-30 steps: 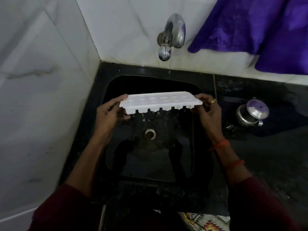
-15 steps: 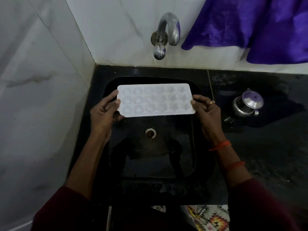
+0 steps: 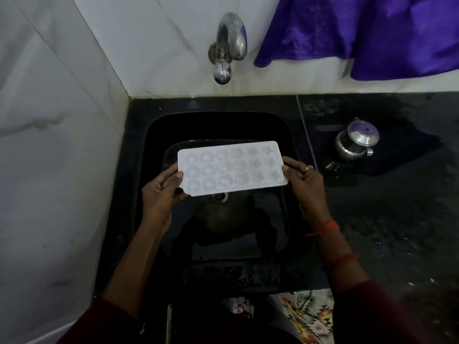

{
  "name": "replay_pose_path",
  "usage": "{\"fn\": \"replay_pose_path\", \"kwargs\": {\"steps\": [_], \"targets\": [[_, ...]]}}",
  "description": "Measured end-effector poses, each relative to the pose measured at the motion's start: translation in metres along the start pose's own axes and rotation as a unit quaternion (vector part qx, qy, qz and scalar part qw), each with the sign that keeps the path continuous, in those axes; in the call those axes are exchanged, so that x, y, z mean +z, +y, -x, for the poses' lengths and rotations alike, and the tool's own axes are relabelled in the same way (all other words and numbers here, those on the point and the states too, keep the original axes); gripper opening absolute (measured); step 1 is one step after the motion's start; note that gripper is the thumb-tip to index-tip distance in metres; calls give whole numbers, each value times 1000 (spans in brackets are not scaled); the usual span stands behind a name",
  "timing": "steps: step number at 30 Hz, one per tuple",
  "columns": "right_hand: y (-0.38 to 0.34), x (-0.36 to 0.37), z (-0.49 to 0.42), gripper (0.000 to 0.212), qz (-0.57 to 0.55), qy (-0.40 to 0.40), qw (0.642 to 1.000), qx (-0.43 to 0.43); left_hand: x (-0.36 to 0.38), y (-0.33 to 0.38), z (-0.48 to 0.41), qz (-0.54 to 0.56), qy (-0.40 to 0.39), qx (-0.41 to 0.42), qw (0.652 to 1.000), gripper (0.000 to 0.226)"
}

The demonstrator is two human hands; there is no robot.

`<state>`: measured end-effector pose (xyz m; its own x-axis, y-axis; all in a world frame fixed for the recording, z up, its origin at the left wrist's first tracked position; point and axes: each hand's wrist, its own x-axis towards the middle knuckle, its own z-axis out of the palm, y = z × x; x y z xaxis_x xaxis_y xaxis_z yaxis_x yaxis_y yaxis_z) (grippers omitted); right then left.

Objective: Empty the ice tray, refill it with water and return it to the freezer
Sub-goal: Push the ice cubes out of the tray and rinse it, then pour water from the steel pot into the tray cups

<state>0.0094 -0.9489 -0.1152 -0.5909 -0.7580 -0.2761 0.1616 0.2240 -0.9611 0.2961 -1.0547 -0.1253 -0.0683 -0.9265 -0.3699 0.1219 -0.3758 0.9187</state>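
I hold the white ice tray [image 3: 232,168] level over the black sink [image 3: 139,175], cells facing up, its near long edge just above the drain [image 3: 221,197]. My left hand [image 3: 159,192] grips the tray's left short end, thumb on top of the rim and fingers curled underneath. My right hand [image 3: 306,184] pinches the right short end between thumb and fingers; a ring [image 3: 309,168] shows on one finger and orange threads [image 3: 325,227] circle that wrist. The cells on the left side of the tray are round and those at the right end are star-shaped; I cannot tell whether anything is in them. The tray touches nothing but my hands. The chrome tap [image 3: 227,48] juts from the white tiled wall [image 3: 49,145] above the sink's back edge, well apart from the tray. On the dark worktop [image 3: 385,219] to the right of the sink, near its back edge, stands a small steel jug [image 3: 355,142] with a lid. A purple cloth [image 3: 360,33] hangs against the wall above the worktop's back right corner.
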Motion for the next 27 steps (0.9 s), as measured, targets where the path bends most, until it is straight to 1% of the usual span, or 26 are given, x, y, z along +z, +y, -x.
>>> {"fn": "replay_pose_path", "kwargs": {"steps": [2, 5, 10, 18, 22, 27], "targets": [[3, -13, 4, 26, 7, 15, 1000, 15, 8, -9, 3, 2, -4, -37, 999, 30], [5, -41, 9, 24, 16, 38, 999, 17, 28, -24, 11, -4, -22, -72, 997, 19], [3, -102, 9, 22, 54, 94, 994, -4, 78, -44, 24, -57, -65, -89, 992, 19], [13, -215, -16, 18, 125, 180, 975, 38, 185, -65, 41, -87, -167, -109, 976, 17], [16, -260, -35, 19, 138, 212, 966, 46, 233, -75, 48, -103, -190, -118, 969, 21], [20, -303, -54, 20, 160, 218, 960, 67, 282, -91, 51, -120, -191, -132, 965, 23]]}}
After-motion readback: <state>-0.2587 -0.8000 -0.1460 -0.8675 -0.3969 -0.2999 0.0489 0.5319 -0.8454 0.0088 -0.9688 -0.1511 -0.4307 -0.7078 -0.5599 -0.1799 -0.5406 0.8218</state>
